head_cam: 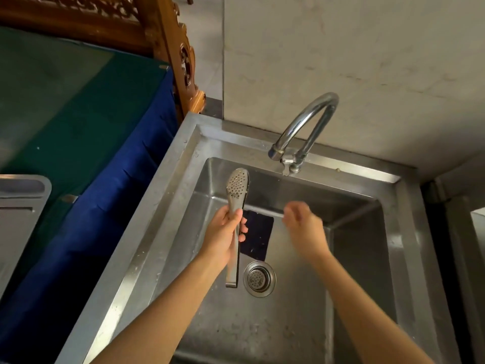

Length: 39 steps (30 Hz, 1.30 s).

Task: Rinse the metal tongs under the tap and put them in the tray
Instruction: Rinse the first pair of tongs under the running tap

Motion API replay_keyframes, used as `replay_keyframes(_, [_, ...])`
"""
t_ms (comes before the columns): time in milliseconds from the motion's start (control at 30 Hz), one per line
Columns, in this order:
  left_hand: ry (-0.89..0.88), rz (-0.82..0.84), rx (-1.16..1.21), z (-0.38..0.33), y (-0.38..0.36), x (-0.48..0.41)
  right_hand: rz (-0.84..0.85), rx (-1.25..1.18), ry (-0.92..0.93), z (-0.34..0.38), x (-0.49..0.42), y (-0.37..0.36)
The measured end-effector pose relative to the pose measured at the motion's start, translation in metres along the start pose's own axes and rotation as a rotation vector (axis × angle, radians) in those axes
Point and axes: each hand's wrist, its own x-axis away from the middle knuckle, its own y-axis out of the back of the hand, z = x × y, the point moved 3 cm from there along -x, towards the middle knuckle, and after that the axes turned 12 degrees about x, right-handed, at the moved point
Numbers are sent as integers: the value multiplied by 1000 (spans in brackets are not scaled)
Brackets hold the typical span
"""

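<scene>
The long, perforated-headed stainless metal tongs point(235, 222) hang over the steel sink basin point(301, 324), left of and nearer than the curved chrome tap point(304, 132). The left hand point(223, 237) is clamped round their mid-shaft; their long axis runs away from the person, head toward the tap, hinge end near the round drain strainer point(259, 278). No water is visible. The right hand point(304, 224), blurred and loosely curled, holds nothing and sits closer to the tap lever, so it seems better placed to turn it. The grey plastic tray point(21, 206) lies well left of the tap.
</scene>
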Motion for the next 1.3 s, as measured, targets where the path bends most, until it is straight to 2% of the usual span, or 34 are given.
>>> replay_keyframes(100, [-5,23,-63,7,-1,-14,-19,17,-63,1,-57,-6])
replay_keyframes(200, [-59,44,-154,18,-2,-26,48,-55,-160,5,-100,-19])
replay_keyframes(400, [-176,-3,-252,39,4,-47,165,-678,-355,10,-143,-42])
replay_keyframes(467, [-196,-13,-269,43,7,-53,197,-764,-354,10,-149,-43])
replay_keyframes(833, [-265,-1,-248,56,14,-59,307,-913,-386,14,-148,-38])
replay_keyframes(1300, [-257,32,-242,59,15,-50,280,-903,-494,27,-141,-26])
